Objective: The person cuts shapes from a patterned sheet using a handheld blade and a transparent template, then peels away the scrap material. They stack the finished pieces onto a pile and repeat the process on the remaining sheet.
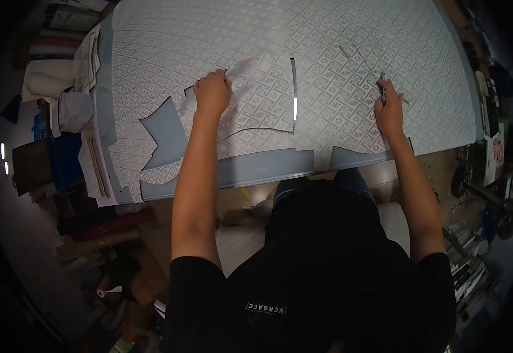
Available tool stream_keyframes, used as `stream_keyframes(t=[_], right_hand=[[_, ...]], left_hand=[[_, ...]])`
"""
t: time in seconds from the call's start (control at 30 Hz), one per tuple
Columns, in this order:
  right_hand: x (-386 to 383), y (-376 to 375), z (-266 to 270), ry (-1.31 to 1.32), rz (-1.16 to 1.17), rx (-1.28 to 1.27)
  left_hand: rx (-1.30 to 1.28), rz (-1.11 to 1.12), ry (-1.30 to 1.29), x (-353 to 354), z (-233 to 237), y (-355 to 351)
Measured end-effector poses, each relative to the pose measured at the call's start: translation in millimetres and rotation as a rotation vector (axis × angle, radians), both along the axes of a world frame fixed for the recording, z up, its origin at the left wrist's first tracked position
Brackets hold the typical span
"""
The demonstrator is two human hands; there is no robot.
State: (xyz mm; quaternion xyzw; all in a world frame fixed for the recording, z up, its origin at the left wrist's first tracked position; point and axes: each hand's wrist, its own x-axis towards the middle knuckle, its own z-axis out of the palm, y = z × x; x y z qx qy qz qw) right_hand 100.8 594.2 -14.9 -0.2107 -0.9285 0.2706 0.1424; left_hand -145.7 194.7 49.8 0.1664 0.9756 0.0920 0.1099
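Light patterned fabric (339,88) covers the table, with cut openings showing a grey-blue surface beneath. My left hand (213,91) is at the fabric's left middle, fingers bent and closed on it beside a small cut gap. A thin curved cut line and a straight slit (294,88) lie to its right. My right hand (390,112), near the fabric's right side, is closed around a small dark metal tool (383,91); its exact kind is unclear. A jagged opening (168,135) shows left of my left forearm.
The table's front edge (256,181) runs just before my body. Papers and stacked boards (94,170) lie along the left side. Rolls of material (100,235) are on the floor at the left. A dark weighted bar (486,197) stands at the right.
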Motion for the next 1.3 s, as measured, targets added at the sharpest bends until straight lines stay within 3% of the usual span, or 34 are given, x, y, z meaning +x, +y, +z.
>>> stream_keyframes(t=[0.07, 0.1, 0.17, 0.3, 0.37, 0.6, 0.67, 0.7, 0.77, 0.93, 1.03, 1.17, 1.23, 1.3], right_hand=[[-5, 7, 3, 0.017, 0.043, 0.000], [-6, 7, 8, 0.005, 0.075, -0.001], [-3, 17, 8, -0.020, 0.135, -0.004], [-2, 40, 8, -0.040, 0.236, -0.026], [-5, 47, 11, -0.041, 0.278, -0.037], [-19, 63, 10, -0.024, 0.327, -0.052], [-20, 58, 9, 0.120, 0.275, -0.058], [-26, 53, 15, 0.120, 0.274, -0.052], [-48, 29, 38, 0.170, 0.410, -0.298], [-122, -65, 66, 0.192, 0.499, -0.733], [-159, -99, 61, 0.007, 0.481, -0.567], [-168, -116, 38, -0.059, 0.460, -0.602], [-167, -121, 30, 0.099, 0.493, -0.582], [-165, -122, 28, 0.071, 0.488, -0.573]], left_hand=[[0.055, -0.177, 0.458, 1, -18, 21], [0.048, -0.155, 0.460, 3, -21, 38], [0.177, -0.141, 0.212, 9, -23, 73], [0.043, -0.003, 0.201, 22, -26, 108], [0.152, -0.004, 0.152, 24, -30, 103], [0.209, 0.086, 0.206, 38, -28, 111], [0.210, 0.060, 0.294, 44, -31, 111], [0.217, 0.060, 0.294, 46, -38, 111], [0.376, 0.027, 0.554, 49, -56, 109], [0.430, 0.063, 0.555, 49, -54, 109], [0.468, 0.043, 0.571, 43, -58, 106], [0.481, 0.063, 0.556, 45, -60, 106], [0.489, 0.069, 0.555, 44, -61, 106], [0.493, 0.059, 0.552, 44, -61, 104]])
